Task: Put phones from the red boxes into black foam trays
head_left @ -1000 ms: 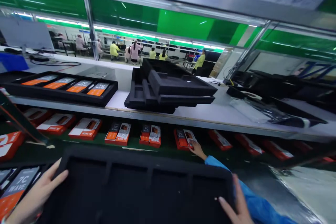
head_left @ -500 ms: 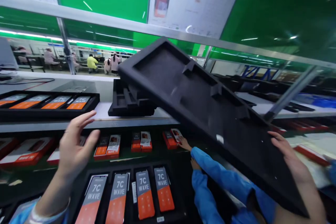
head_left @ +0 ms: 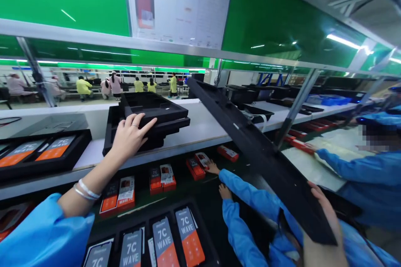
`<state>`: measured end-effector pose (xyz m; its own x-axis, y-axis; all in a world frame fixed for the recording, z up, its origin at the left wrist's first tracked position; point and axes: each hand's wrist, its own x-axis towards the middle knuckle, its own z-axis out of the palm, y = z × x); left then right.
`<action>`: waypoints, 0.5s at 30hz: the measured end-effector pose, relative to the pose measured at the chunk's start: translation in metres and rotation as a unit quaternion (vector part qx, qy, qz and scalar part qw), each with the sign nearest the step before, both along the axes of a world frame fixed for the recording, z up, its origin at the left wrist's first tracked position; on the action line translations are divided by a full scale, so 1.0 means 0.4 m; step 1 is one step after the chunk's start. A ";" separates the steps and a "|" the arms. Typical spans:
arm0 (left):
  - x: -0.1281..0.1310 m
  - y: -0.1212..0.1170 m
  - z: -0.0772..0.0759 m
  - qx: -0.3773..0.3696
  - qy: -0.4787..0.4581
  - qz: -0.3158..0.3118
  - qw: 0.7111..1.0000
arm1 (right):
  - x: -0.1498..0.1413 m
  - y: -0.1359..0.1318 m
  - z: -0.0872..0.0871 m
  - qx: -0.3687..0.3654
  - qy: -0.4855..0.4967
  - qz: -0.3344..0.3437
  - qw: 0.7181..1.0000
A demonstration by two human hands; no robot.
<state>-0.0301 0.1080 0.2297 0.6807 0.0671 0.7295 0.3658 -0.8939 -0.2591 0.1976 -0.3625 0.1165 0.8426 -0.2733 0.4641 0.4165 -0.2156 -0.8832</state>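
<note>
My left hand point(head_left: 130, 133) reaches forward to a stack of black foam trays point(head_left: 156, 107) on the shelf. Its fingers are spread and touch, or nearly touch, the stack's front edge; the thumb's contact cannot be made out. With my right hand point(head_left: 326, 212) I hold the near end of a black tray point(head_left: 260, 150). This tray is tilted in the air, its far end raised toward the shelf, and no things show inside it. Below my hands lies another black tray point(head_left: 206, 233) with several phones in grey and orange "7C WAVE" film point(head_left: 189, 233).
A filled phone tray point(head_left: 70, 150) stands on the shelf at left. Red phone boxes point(head_left: 117, 196) lie along the dark belt. A co-worker's blue sleeves point(head_left: 247, 187) reach in at centre right, one hand point(head_left: 213, 167) at a box. Another person point(head_left: 372, 171) works farther right.
My left hand has moved up and right to the tray stack. The tray in my right hand has turned more edge-on. My view has swung to the right.
</note>
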 end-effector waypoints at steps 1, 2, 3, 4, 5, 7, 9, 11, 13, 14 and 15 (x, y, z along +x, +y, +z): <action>-0.016 0.017 0.000 0.002 -0.001 -0.003 1.000 | 0.009 0.029 0.004 0.038 0.021 0.009 0.999; -0.033 0.036 -0.001 0.001 -0.003 -0.008 1.000 | 0.022 0.066 0.012 0.074 0.040 0.020 0.996; -0.051 0.054 -0.002 -0.002 -0.003 -0.014 1.000 | 0.040 0.112 0.024 0.101 0.053 0.035 0.993; -0.068 0.073 -0.003 -0.006 -0.003 -0.020 1.000 | 0.059 0.167 0.037 0.119 0.061 0.053 0.990; -0.084 0.090 -0.005 -0.011 0.000 -0.024 1.000 | 0.078 0.231 0.050 0.127 0.065 0.076 0.987; -0.112 0.118 -0.009 -0.017 0.003 -0.028 0.999 | 0.107 0.375 0.070 0.121 0.067 0.130 0.982; -0.133 0.133 -0.015 -0.020 -0.003 -0.031 0.999 | 0.115 0.525 0.075 0.088 0.078 0.188 0.975; -0.149 0.143 -0.031 -0.026 -0.023 -0.049 0.998 | 0.107 0.653 0.067 0.023 0.101 0.262 0.960; -0.165 0.159 -0.061 -0.065 -0.074 -0.078 0.992 | 0.098 0.739 0.058 -0.066 0.121 0.345 0.929; -0.173 0.173 -0.084 -0.105 -0.118 -0.094 0.983 | 0.098 0.766 0.059 -0.112 0.126 0.380 0.909; -0.183 0.193 -0.111 -0.162 -0.173 -0.109 0.965 | 0.102 0.782 0.063 -0.156 0.127 0.407 0.891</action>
<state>-0.1031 0.1852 0.1855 0.4244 0.2125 0.8802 0.1736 -0.9731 0.1512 0.2385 -0.0497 0.1419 0.7911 0.5854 0.1773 0.3428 -0.1844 -0.9211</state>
